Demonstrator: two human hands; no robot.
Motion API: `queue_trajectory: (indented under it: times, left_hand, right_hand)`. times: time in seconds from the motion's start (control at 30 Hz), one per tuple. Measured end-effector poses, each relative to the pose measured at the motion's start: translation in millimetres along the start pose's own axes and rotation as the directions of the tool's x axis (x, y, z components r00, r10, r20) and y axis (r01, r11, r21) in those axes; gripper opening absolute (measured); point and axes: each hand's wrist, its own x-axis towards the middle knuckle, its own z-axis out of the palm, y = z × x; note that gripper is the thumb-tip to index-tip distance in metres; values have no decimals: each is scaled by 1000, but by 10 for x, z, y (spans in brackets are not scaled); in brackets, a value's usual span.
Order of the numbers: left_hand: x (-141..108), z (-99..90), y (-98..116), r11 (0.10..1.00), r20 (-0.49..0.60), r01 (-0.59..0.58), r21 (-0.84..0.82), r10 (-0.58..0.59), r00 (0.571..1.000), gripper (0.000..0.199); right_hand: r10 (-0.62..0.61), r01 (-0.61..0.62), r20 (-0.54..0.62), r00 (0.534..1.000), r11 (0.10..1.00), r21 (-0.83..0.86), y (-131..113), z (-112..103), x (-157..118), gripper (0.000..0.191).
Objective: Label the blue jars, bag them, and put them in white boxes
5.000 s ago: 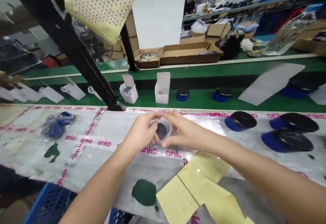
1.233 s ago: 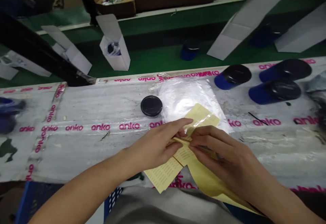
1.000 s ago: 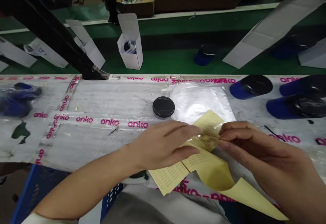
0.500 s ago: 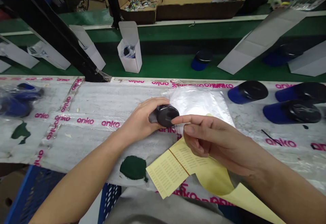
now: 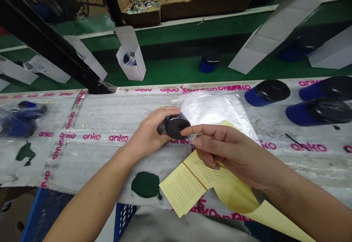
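Note:
My left hand (image 5: pixel 150 134) is wrapped round a dark cylindrical jar (image 5: pixel 177 126), its black top turned toward me. The index finger of my right hand (image 5: pixel 220 145) reaches out and its tip meets the edge of that black top. The thumb lies below the finger and the other fingers curl under; whether anything small is pinched there cannot be made out. Beneath my right hand lies a yellow sheet of printed labels (image 5: pixel 183 189). Clear plastic bags (image 5: pixel 211 106) lie flat just behind both hands.
Several blue jars with black tops (image 5: pixel 268 92) stand at the right. Bagged blue items (image 5: pixel 20 119) lie far left. Behind the table (image 5: pixel 96 113), a green conveyor (image 5: pixel 170 66) carries open white boxes (image 5: pixel 132 64). A black post (image 5: pixel 63 47) slants down at the left.
The view has shifted and tilted slightly. Both hands and the jar keep nearly the same pose, with my right fingertip still at the black top.

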Motion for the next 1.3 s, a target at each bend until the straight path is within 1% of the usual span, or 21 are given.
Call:
queue_trajectory:
  times: [0.17,0.37,0.53,0.7,0.83,1.03,1.23,1.3]
  left_hand:
    - [-11,6,-12,1000,8,-10,-1,10,1000,51]
    - [-10,6,-6,1000,7,-13,-1,13,1000,54]
    - [-6,1,9,1000,2,-5,4,5,1000,51]
    - [-2,1,10,1000,3,-5,6,5,1000,51]
    - [0,2,13,1000,7,-4,1,4,1000,52]
    - [2,2,34,1000,3,-4,12,4,1000,52]
    - [-11,10,44,999,22,10,36,-11,1000,52]
    - [-19,9,44,999,23,20,37,-21,1000,52]
  right_hand:
    - [1,-1,-15,1000,999,-54,-6,26,-1,51]
    - [-33,29,-38,999,994,-105,16,34,0,51]
    - [-41,33,-50,998,988,-148,36,32,-18,51]
    - [-36,28,-45,998,987,-159,31,37,-28,46]
    - [-45,36,-51,998,988,-153,20,40,-21,46]
    - [-66,50,-77,995,981,-189,18,52,-32,48]
    - [-41,15,-126,991,979,-205,4,108,-87,51]
    - [-27,1,-125,992,980,-200,2,119,-98,52]
